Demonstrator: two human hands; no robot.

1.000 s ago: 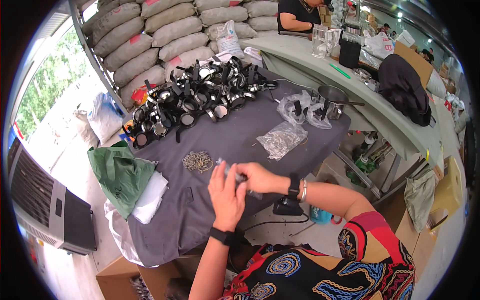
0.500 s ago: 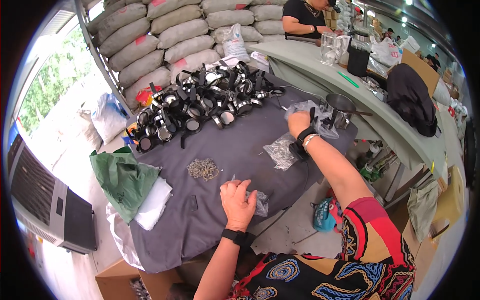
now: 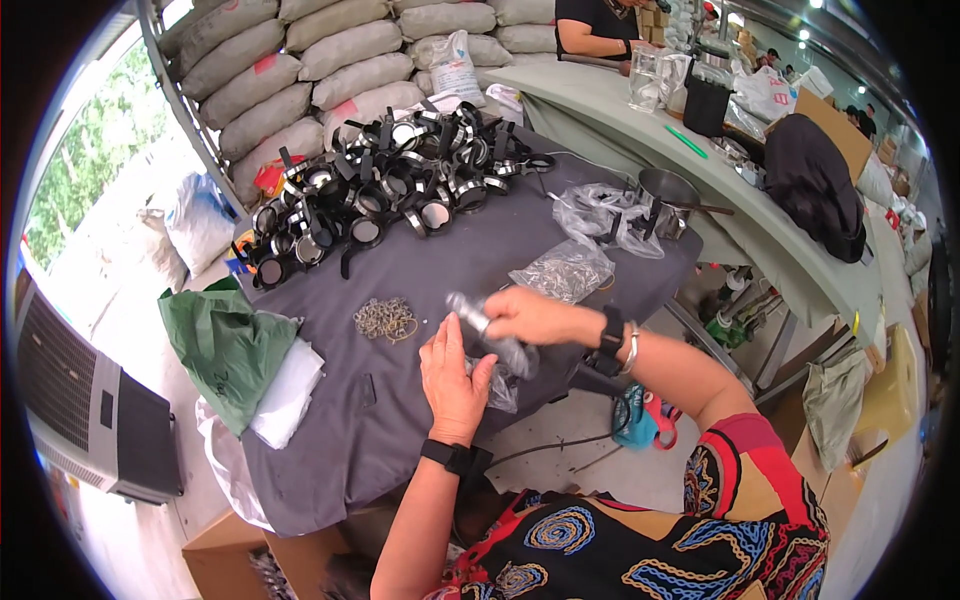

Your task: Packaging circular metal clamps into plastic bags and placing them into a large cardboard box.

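- Head view, and right in front of us the right hand (image 3: pixel 540 318) has its fingers pinching a silvery piece (image 3: pixel 468 312), smeared by blur, just above the worktop (image 3: pixel 320 440).
- Left hand (image 3: pixel 453 375) alongside: four fingers close together, thumb apart, beside a clear plastic bag (image 3: pixel 502 395); whether it grips that plastic, I can't tell.
- Watch that bag! It sits right by the near edge; one careless elbow or tug and I'd say it could go over onto the floor.
- That silvery piece looks slick; a loose pinch might let it shoot away.
- And the heap of small metal pieces (image 3: pixel 383 320), loose, just left of the fingers: a sweeping wrist could scatter it.
- Containers now! Beyond the right hand, a clear bag (image 3: pixel 562 275) full of thin metal bits; tip it and I'd expect a spill.
- Behind it, crumpled plastic (image 3: pixel 600 215) with dark pieces in it, next to a steel pot (image 3: pixel 680 217) whose contents I can't make out.
- Down below, a cardboard box (image 3: pixel 215 565) with jumbled small parts inside, too dim to name.
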